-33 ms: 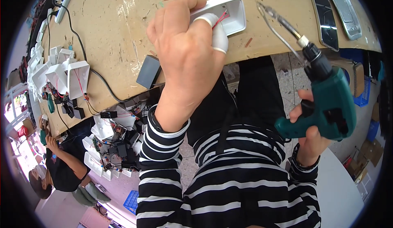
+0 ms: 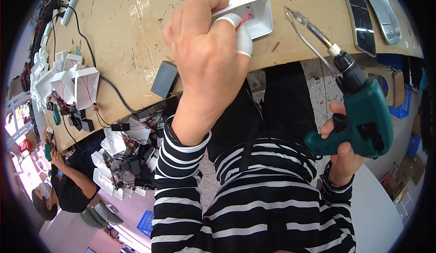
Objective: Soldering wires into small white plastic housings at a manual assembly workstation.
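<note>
My left hand (image 2: 204, 48) is closed on a small white plastic housing (image 2: 262, 20), held at the table's near edge with its open side up. White finger cots (image 2: 244, 41) cover two of its fingertips, which reach inside. Thin red wires (image 2: 245, 18) rise from the housing beside them. To the right, my right hand (image 2: 344, 160) grips a green soldering gun (image 2: 369, 112) by its handle. Its metal tip (image 2: 313, 29) and the thin feed tube beside it point up and left, apart from the housing.
A dark grey box (image 2: 164, 79) sits at the table edge left of my wrist. More white housings (image 2: 86, 87) with wires lie farther left; another pile (image 2: 113, 141) is lower down. A phone (image 2: 359, 19) and metal tray (image 2: 381, 12) lie far right. Another person (image 2: 75, 180) works at left.
The soldering gun has shifted very slightly, its tip a touch lower. My left hand and the housing stay nearly where they were.
</note>
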A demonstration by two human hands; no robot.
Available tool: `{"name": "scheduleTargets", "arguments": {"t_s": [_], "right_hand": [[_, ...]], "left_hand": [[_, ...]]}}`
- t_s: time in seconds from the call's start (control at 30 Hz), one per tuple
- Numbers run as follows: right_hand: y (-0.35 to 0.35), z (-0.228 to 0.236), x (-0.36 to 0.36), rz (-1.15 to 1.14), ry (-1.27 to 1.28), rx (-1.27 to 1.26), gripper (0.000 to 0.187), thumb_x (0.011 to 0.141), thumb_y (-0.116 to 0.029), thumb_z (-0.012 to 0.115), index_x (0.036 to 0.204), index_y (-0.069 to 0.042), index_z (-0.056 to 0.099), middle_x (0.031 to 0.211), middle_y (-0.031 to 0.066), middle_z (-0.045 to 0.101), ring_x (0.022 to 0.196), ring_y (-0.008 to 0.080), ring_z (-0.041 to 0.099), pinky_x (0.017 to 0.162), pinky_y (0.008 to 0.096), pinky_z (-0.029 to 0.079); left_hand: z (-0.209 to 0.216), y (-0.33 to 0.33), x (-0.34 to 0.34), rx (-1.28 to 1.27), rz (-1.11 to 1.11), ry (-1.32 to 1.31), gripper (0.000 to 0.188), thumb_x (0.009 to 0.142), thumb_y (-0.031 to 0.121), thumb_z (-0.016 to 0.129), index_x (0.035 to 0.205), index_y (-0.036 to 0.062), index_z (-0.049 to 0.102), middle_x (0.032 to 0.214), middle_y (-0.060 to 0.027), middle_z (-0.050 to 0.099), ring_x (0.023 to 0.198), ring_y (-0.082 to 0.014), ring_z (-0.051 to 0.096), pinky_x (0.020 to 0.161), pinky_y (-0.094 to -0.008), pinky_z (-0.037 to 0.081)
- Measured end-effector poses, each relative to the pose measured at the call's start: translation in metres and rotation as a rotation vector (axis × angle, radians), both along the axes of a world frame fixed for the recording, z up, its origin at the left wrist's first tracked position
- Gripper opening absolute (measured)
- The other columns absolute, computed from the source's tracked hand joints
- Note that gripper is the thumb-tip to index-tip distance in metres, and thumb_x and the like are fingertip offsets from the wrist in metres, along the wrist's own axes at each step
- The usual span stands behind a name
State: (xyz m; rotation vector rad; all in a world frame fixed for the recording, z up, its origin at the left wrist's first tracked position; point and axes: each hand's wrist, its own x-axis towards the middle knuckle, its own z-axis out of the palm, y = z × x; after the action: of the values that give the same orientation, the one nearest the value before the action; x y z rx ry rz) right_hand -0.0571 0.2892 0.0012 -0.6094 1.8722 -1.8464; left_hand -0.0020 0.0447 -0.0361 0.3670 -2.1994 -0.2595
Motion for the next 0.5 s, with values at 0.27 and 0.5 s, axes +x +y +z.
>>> {"name": "scheduleTargets", "arguments": {"t_s": [0.27, 0.5], "right_hand": [[0.003, -0.002, 0.006, 0.044, -0.046, 0.035, 0.078, 0.069, -0.037, 0.071, 0.122, 0.008, 0.035, 0.103, 0.0234, 0.055, 0.068, 0.0172, 0.059, 0.058, 0.0244, 0.049], [-0.007, -0.004, 0.004, 0.068, -0.058, 0.073, 0.072, 0.071, -0.032, 0.07, 0.122, 0.007, 0.037, 0.104, 0.0225, 0.056, 0.069, 0.0171, 0.059, 0.059, 0.0251, 0.049]], "left_hand": [[0.009, 0.0, 0.0, -0.013, 0.036, -0.143, 0.01, 0.057, 0.004, 0.062, 0.064, -0.0013, 0.058, 0.089, -0.0089, 0.055, 0.082, -0.0252, 0.048, 0.073, -0.035, 0.035], [0.022, 0.009, -0.003, -0.058, 0.066, -0.208, 0.013, 0.058, 0.004, 0.064, 0.069, -0.0026, 0.062, 0.088, -0.0095, 0.055, 0.08, -0.0253, 0.05, 0.072, -0.034, 0.038]]}}
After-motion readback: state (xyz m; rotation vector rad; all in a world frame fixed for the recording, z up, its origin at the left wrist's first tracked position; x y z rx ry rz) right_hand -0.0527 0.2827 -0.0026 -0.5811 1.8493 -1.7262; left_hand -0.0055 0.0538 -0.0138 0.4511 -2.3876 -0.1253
